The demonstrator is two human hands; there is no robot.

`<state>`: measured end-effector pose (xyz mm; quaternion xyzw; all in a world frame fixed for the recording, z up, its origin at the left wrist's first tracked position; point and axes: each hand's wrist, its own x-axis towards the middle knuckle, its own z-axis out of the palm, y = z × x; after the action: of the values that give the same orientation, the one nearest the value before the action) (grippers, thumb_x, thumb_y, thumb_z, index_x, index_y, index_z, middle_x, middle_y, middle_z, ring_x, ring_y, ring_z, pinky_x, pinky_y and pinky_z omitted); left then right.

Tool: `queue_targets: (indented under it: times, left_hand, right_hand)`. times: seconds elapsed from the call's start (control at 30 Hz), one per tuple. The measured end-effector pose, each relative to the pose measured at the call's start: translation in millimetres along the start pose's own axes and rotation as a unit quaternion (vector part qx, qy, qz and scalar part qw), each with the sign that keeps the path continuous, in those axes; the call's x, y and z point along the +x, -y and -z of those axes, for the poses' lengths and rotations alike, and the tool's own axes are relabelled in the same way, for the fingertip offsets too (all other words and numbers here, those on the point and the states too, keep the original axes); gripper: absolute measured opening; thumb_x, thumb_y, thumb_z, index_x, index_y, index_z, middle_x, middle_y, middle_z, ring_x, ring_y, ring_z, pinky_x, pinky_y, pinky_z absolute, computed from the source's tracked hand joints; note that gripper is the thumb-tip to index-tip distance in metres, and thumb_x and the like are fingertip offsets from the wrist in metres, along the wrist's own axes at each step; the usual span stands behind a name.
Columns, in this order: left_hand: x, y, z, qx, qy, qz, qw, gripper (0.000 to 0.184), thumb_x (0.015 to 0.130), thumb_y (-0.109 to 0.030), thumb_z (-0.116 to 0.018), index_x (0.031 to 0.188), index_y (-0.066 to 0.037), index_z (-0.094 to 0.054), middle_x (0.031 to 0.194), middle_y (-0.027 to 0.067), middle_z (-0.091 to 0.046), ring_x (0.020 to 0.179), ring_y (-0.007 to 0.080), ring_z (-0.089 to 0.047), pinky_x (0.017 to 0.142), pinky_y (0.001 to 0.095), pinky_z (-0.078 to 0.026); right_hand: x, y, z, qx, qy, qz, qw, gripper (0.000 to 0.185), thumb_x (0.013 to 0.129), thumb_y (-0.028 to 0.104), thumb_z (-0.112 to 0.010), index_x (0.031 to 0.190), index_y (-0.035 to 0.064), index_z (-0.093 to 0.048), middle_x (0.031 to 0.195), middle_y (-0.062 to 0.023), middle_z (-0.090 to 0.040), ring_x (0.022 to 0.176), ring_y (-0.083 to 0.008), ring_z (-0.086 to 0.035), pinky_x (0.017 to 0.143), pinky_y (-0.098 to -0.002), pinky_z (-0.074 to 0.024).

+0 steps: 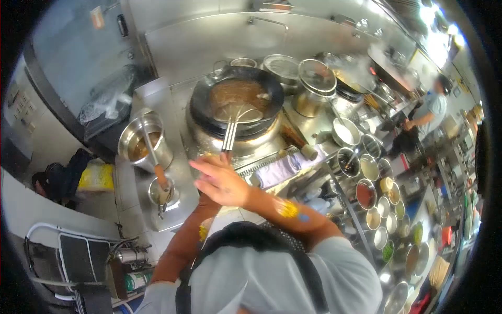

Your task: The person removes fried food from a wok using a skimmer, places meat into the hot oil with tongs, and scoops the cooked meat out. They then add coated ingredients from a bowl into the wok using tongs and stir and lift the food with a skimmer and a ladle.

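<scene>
Strainer (231, 128) is the thing to look at here; in the head view, the only one, its wire basket sits at the 6 o'clock side of the wok (275, 94), over the brown liquid (235, 94), with its handle pointing down towards the person's hands; the right hand (226, 183) is spread pretty wide, fingers stretched out towards 10 o'clock, right by the end of that handle; the left hand (208, 201) is mostly hidden under it, so I can't tell whether it's gripping anything.

As for how far along: the wok is on the burner with liquid in it and the strainer is in place, so I'd call the setup done; the wok's contents haven't been emptied out, and I can't make out any food in the basket, so I'd guess mid-job, with the liquid left to deal with.

Around the wok: a metal pot (166, 155) at 8 o'clock has a wooden-handled tool (161, 177) leaning out of it; folded cloths (277, 171) lie at 5 o'clock; a lidded pot (308, 104) stands at 3 o'clock; way past that there's a co-worker (433, 107).
</scene>
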<state>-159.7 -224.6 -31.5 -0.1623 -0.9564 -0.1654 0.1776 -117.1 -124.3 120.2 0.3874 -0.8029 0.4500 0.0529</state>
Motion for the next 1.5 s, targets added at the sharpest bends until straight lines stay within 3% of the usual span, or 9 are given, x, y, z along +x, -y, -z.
queue_targets:
  times: [0.1, 0.27, 0.37, 0.67, 1.1, 1.27, 1.33, 1.43, 1.5]
  left_hand:
    - [11.0, 8.2, 3.7, -0.046, -0.03, 0.001, 0.998, 0.075, 0.074, -0.012, -0.06, 0.141, 0.006, -0.031, 0.12, 0.0301, -0.052, 0.104, 0.0355, -0.059, 0.084, 0.047, -0.047]
    - [65.6, -3.3, 47.2, -0.142, 0.001, 0.107, 0.984, 0.068, 0.071, -0.009, -0.055, 0.135, 0.009, -0.038, 0.102, 0.0324, -0.061, 0.094, 0.045, -0.06, 0.082, 0.0467, -0.048]
    - [107.3, -13.6, 38.8, -0.128, -0.003, 0.099, 0.987, 0.066, 0.07, -0.01, -0.055, 0.132, 0.009, -0.041, 0.103, 0.0321, -0.06, 0.097, 0.0445, -0.06, 0.084, 0.0472, -0.047]
    - [165.8, -68.4, 21.9, 0.012, 0.073, 0.04, 0.996, 0.067, 0.068, -0.008, -0.057, 0.132, 0.006, -0.04, 0.099, 0.0308, -0.06, 0.096, 0.0453, -0.058, 0.085, 0.0491, -0.047]
    - [61.7, 10.4, 97.4, 0.112, 0.127, 0.006, 0.985, 0.076, 0.069, -0.004, -0.054, 0.142, -0.001, -0.033, 0.101, 0.0257, -0.055, 0.088, 0.0426, -0.057, 0.08, 0.047, -0.049]
    - [15.8, 44.3, 50.3, -0.013, 0.072, 0.008, 0.997, 0.078, 0.069, 0.0, -0.052, 0.144, -0.001, -0.03, 0.109, 0.0281, -0.054, 0.096, 0.0461, -0.054, 0.085, 0.0497, -0.045]
    - [8.1, 23.6, 37.7, -0.059, 0.02, -0.036, 0.997, 0.056, 0.071, 0.004, -0.049, 0.127, 0.004, -0.045, 0.098, 0.028, -0.061, 0.091, 0.0467, -0.057, 0.084, 0.0473, -0.046]
    - [-7.0, 28.5, 7.8, -0.177, 0.002, -0.061, 0.982, 0.068, 0.073, -0.001, -0.053, 0.139, 0.005, -0.035, 0.127, 0.0293, -0.052, 0.119, 0.0434, -0.049, 0.102, 0.0416, -0.037]
    - [-13.0, 44.5, -1.9, -0.016, 0.009, -0.028, 0.999, 0.065, 0.076, -0.003, -0.055, 0.138, 0.005, -0.036, 0.13, 0.0286, -0.048, 0.12, 0.0434, -0.046, 0.104, 0.0451, -0.035]
  right_hand:
    - [-79.5, -8.1, 50.3, 0.155, -0.051, -0.094, 0.982, 0.042, 0.087, 0.003, -0.062, 0.128, 0.0024, -0.053, 0.125, -0.0159, -0.051, 0.089, -0.0164, -0.062, 0.081, -0.0289, -0.0522]
    - [-212.0, -64.7, 80.2, 0.085, -0.122, -0.32, 0.936, 0.037, 0.089, 0.009, -0.061, 0.124, -0.0028, -0.056, 0.105, -0.0102, -0.064, 0.088, -0.0146, -0.061, 0.076, -0.0266, -0.0505]
    - [-253.9, -80.5, 76.3, 0.216, -0.185, -0.381, 0.88, 0.034, 0.085, 0.011, -0.064, 0.115, -0.0035, -0.061, 0.096, -0.0124, -0.067, 0.079, -0.0166, -0.065, 0.07, -0.0275, -0.052]
    - [-322.1, -111.5, 97.6, 0.208, -0.178, -0.385, 0.881, 0.035, 0.086, 0.015, -0.064, 0.116, -0.0027, -0.061, 0.098, -0.0127, -0.068, 0.082, -0.0166, -0.065, 0.075, -0.0284, -0.0515]
    - [-339.6, -112.5, 78.9, 0.154, -0.208, -0.397, 0.881, 0.036, 0.087, 0.011, -0.063, 0.118, -0.0059, -0.057, 0.095, -0.0094, -0.066, 0.077, -0.013, -0.061, 0.068, -0.026, -0.0512]
    - [-322.9, -66.1, 47.5, 0.098, -0.191, -0.443, 0.871, 0.038, 0.084, 0.018, -0.062, 0.116, -0.0017, -0.062, 0.104, -0.0187, -0.067, 0.092, -0.0274, -0.066, 0.084, -0.0358, -0.0511]
    - [-329.2, -45.7, 35.1, 0.06, -0.189, -0.471, 0.859, 0.039, 0.084, 0.021, -0.061, 0.116, -0.0007, -0.062, 0.107, -0.0189, -0.067, 0.097, -0.0304, -0.065, 0.087, -0.0381, -0.0503]
    - [-349.4, -25.3, 19.0, 0.004, -0.223, -0.496, 0.839, 0.04, 0.085, 0.023, -0.057, 0.118, 0.0007, -0.06, 0.109, -0.0204, -0.066, 0.099, -0.0335, -0.064, 0.089, -0.0413, -0.0494]
    - [-355.9, 6.3, 17.2, 0.017, -0.269, -0.508, 0.818, 0.039, 0.082, 0.019, -0.057, 0.114, -0.0013, -0.06, 0.103, -0.0216, -0.066, 0.097, -0.0354, -0.064, 0.086, -0.0418, -0.0499]
